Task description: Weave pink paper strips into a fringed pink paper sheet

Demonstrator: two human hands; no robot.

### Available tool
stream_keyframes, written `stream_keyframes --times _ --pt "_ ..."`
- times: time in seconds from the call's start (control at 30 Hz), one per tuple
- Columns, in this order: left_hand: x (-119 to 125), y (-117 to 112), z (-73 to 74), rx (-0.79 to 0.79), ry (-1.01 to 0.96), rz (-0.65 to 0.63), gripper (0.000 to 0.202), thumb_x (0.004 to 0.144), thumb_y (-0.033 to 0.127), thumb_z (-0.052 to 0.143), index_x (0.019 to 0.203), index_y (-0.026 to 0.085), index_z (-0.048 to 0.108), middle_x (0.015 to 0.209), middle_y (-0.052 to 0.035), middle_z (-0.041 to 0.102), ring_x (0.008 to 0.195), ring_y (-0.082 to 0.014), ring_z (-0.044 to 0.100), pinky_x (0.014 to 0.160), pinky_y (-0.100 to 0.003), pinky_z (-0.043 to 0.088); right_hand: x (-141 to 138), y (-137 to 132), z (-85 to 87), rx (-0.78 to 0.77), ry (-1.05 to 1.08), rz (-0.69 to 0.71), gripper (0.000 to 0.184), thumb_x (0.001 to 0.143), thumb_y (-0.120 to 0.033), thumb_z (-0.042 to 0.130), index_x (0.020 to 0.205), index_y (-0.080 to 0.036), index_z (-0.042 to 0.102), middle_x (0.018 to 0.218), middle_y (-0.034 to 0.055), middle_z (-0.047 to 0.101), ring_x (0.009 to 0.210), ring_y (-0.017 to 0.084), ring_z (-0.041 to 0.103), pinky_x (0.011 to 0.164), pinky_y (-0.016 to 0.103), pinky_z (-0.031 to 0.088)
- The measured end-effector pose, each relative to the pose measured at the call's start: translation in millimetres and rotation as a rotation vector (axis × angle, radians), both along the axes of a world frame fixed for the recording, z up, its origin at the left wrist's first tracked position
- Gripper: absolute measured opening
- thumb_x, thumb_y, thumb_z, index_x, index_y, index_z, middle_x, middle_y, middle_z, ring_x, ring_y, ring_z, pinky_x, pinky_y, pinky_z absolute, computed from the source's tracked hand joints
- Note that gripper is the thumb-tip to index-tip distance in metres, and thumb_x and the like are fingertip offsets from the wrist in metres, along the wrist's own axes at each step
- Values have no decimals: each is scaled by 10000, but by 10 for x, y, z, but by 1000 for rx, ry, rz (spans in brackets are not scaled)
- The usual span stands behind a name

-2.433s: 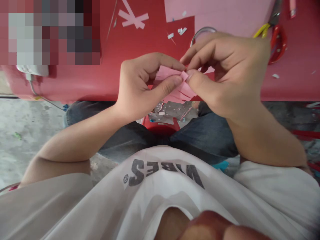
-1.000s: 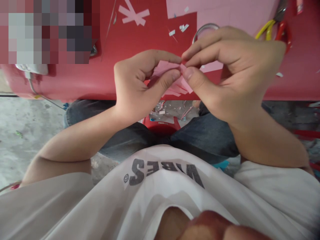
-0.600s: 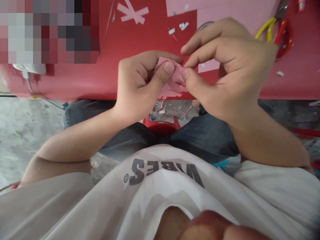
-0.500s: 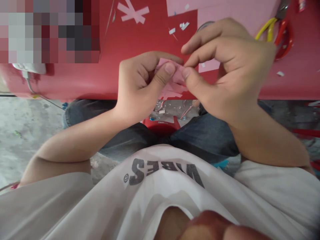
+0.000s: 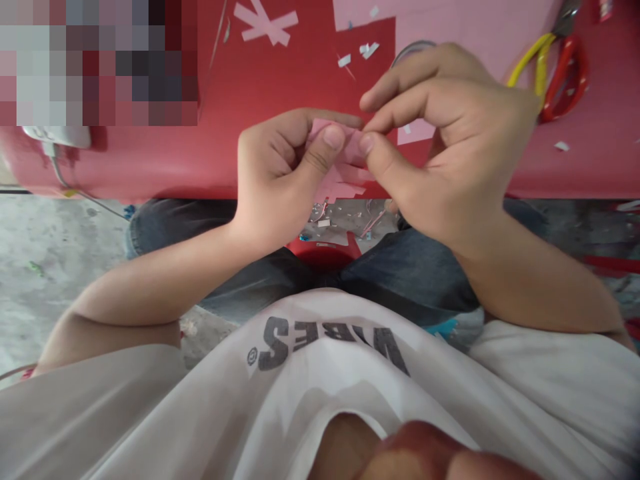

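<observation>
Between both hands is a small piece of pink paper (image 5: pixel 350 148), held just above the red table's near edge. My left hand (image 5: pixel 285 167) is closed on it, the thumb pressing flat on its top face. With thumb and forefinger my right hand (image 5: pixel 450 147) pinches the paper's right edge; its other fingers curl away above. More pink paper strips (image 5: pixel 343 187) lie below the held piece, partly covered by my left hand, and I cannot tell whether they join it.
Crossed pink strips (image 5: pixel 267 25) lie on the red table (image 5: pixel 210 160). A large pink sheet (image 5: pixel 450 20) is at the back, near scissors with yellow and red handles (image 5: pixel 565 80). Behind my right hand shows part of a tape roll-like ring (image 5: pixel 413 48). A white charger with cable (image 5: pixel 60 137) sits left.
Both hands have shifted slightly left with the pink paper between them. The right hand also tilts a little, and its grip stays on the paper's right edge.
</observation>
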State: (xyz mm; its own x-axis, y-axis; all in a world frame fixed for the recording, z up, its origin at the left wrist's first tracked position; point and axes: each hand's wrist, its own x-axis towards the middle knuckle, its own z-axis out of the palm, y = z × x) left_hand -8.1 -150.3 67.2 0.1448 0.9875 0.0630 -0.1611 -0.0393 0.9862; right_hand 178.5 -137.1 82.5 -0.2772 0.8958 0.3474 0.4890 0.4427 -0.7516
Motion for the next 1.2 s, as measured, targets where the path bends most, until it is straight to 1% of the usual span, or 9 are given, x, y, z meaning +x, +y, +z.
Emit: stream_keyframes --times 0.2,0.43,0.6,0.73,0.87,0.93,1.0,1.1,1.2 --pt "20 -28 12 -79 -9 18 272 1055 327 600 1021 173 821 868 -44 786 819 -160 764 787 -277 651 -26 -24 -8 9 0 -31 86 979 -229 677 903 -250 711 1089 24 758 1070 181 718 1001 389 597" --pt "40 -54 3 -110 -30 35 197 1015 319 670 1000 184 813 997 -54 811 921 -189 776 895 -338 665 -64 -18 -61 54 9 -82 96 948 -215 703 871 -270 688 1042 11 775 1004 185 733 947 371 612" --pt "60 -84 -57 -134 -99 43 238 1049 290 620 1044 132 799 925 -37 790 939 -156 773 895 -293 653 -88 -31 -91 96 25 -103 103 910 -180 715 843 -254 690 979 5 777 968 188 741 896 379 608" --pt "38 -72 -161 -114 -104 31 208 1035 292 644 1040 156 802 870 -10 770 926 -137 774 910 -277 647 -106 -56 -116 92 13 -143 158 898 -146 713 811 -259 647 953 -17 780 963 194 755 935 395 598" --pt "-5 -18 -248 -112 -142 -41 231 1015 374 671 1067 185 793 969 -46 797 924 -189 790 893 -359 668 -96 -37 -116 59 59 -152 131 913 -226 732 887 -259 607 1022 10 753 1011 193 732 933 375 599" --pt "-4 6 -254 -97 -170 -26 228 1001 405 688 1047 208 793 1015 -57 799 931 -193 775 883 -352 657 -73 -17 -85 83 20 -141 101 951 -309 696 991 -243 630 1098 48 716 1120 216 688 1003 393 576" --pt "17 21 -238 -126 -202 16 198 1006 405 676 1037 245 789 1000 -45 789 898 -173 742 845 -318 635 -48 -14 -34 110 -30 -166 165 981 -384 652 1065 -243 640 1128 62 683 1181 242 643 1059 416 547" --pt "58 43 -212 -205 -290 89 182 1034 349 625 1026 246 775 967 -28 764 885 -154 705 852 -290 602 -32 -63 38 136 -43 -232 116 994 -402 620 1007 -288 635 1025 44 675 1068 247 643 995 413 550" --pt "61 93 -212 -255 -367 115 187 1047 324 590 1022 239 755 891 -4 722 792 -120 661 796 -244 579 -53 -152 37 102 -72 -219 161 997 -348 608 849 -286 624 781 15 658 756 198 615 792 397 526"
